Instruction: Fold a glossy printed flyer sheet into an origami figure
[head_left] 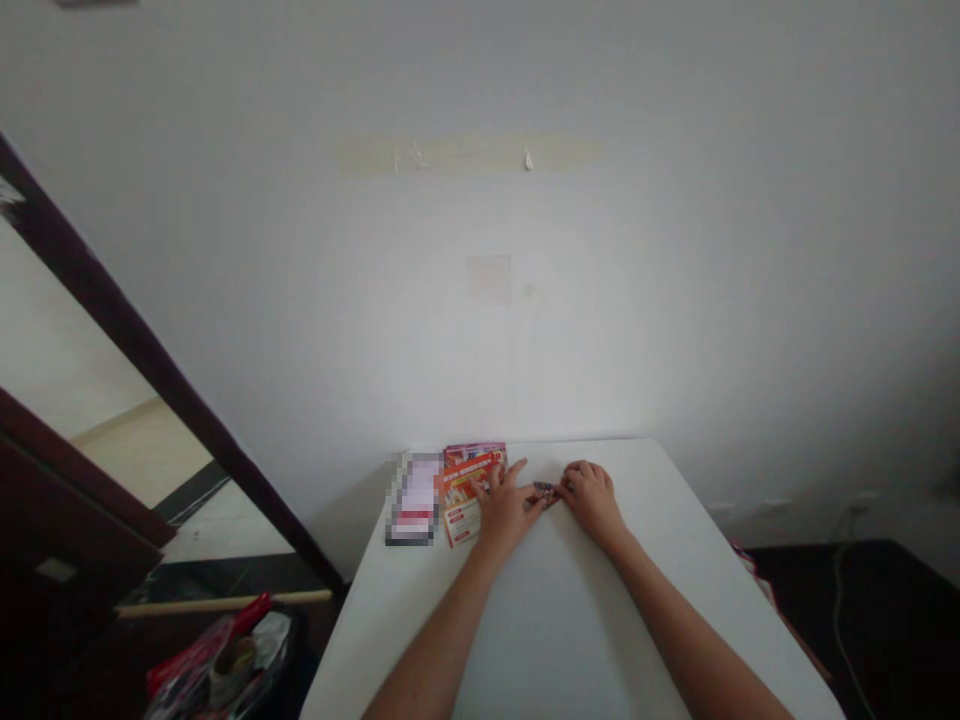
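A small, dark patterned piece (546,493), perhaps folded paper, lies between my two hands at the far part of the white table (540,620). My left hand (506,503) has its thumb side against the left end of this piece, while its other fingers spread over a red and white printed leaflet (459,497). At the piece's right end, the curled fingers of my right hand (590,494) pinch it. The piece is too small and partly covered for me to tell its exact kind.
Left of the leaflet lies a blurred-out phone-like object (414,500). More printed paper (475,449) shows behind the leaflet. The white wall (600,330) meets the table's far edge. A bag of mixed items (232,660) sits on the floor at left; a cable (838,600) hangs at right.
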